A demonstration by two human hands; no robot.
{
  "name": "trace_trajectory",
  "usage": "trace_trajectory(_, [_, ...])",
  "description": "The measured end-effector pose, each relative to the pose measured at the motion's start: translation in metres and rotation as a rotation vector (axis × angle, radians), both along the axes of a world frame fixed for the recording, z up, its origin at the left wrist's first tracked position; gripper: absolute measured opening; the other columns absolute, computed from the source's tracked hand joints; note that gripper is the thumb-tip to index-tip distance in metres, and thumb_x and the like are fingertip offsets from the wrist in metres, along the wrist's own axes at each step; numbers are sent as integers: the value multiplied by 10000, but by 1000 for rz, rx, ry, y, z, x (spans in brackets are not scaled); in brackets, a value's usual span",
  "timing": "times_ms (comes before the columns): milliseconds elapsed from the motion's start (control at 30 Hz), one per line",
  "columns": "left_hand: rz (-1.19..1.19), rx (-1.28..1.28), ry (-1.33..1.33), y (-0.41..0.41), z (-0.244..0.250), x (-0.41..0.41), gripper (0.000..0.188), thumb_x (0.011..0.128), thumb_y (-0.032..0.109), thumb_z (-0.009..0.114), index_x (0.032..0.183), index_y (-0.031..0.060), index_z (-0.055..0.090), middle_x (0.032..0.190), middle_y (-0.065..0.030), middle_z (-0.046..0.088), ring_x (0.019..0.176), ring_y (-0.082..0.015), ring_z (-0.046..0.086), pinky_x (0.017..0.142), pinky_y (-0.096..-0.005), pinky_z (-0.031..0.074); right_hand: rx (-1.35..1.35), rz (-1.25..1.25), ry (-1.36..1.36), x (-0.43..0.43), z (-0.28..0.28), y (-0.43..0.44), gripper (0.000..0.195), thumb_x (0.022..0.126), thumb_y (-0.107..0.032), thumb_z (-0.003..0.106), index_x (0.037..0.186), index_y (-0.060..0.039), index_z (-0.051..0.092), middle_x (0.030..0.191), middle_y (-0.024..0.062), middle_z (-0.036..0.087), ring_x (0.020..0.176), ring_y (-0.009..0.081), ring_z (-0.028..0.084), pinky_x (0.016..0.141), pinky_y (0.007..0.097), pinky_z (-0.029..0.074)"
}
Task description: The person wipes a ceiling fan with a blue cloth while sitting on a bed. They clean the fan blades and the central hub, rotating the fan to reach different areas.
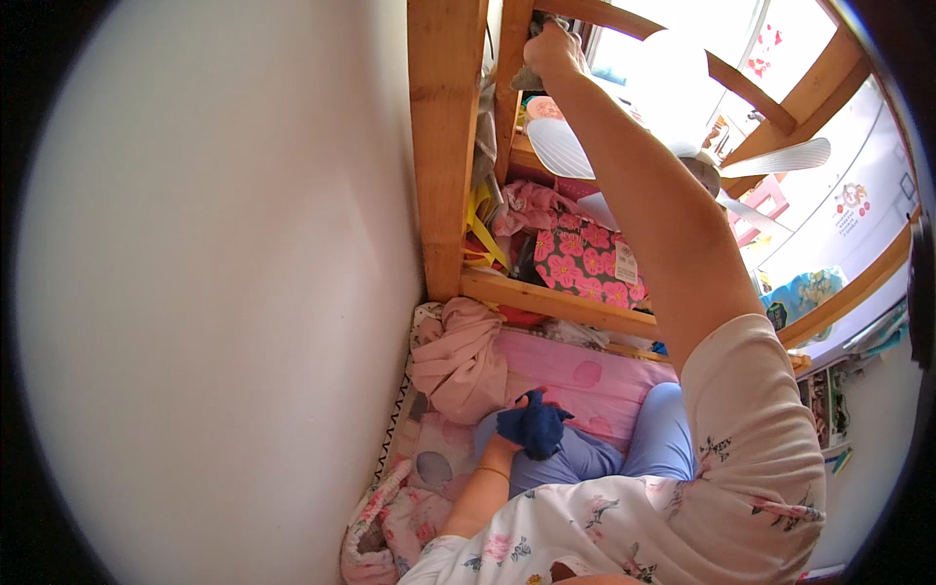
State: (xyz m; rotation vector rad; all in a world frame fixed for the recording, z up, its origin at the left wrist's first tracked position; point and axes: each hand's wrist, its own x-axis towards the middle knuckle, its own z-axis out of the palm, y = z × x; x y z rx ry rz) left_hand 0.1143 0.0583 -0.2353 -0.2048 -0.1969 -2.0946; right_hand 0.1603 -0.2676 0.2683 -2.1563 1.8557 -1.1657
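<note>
My right arm is stretched up and forward, and my right hand is closed around a grey cloth. That cloth lies against the upper part of a narrow wooden post beneath a wooden rail. Down by my lap, my left hand has hold of a dark blue cloth, which covers most of the palm and fingers. Under me is bedding with a pink patterned sheet. A bundled pink blanket lies in front of my left hand, next to the wall.
A white wall rises on the left beside a thick wooden post. A fan with white blades is close to my right forearm. Beyond the lower wooden rail sit a flowered bag and crumpled pink fabric.
</note>
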Motion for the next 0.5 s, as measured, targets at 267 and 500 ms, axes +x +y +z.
trace_trajectory(267, [-20, -11, -4, -8, 4, -1, 608, 884, 485, 523, 1377, 160, 380, 1260, -241, 509, 1186, -432, 465, 922, -556, 430, -266, 92, 141, -10, -28, 51, 535, 835, -183, 547, 1360, -228, 451, 1127, 162, 540, 1004, 336, 591, 821, 456, 477])
trace_trajectory(500, [-3, 64, -40, -2, 0, 4, 597, 884, 472, 536, 1373, 163, 386, 1281, -237, 491, 1183, -411, 467, 922, -546, 433, -652, 225, 60, -8, -37, 83, 527, 822, -119, 557, 1303, -324, 495, 1052, 120, 502, 971, 327, 559, 734, 422, 502])
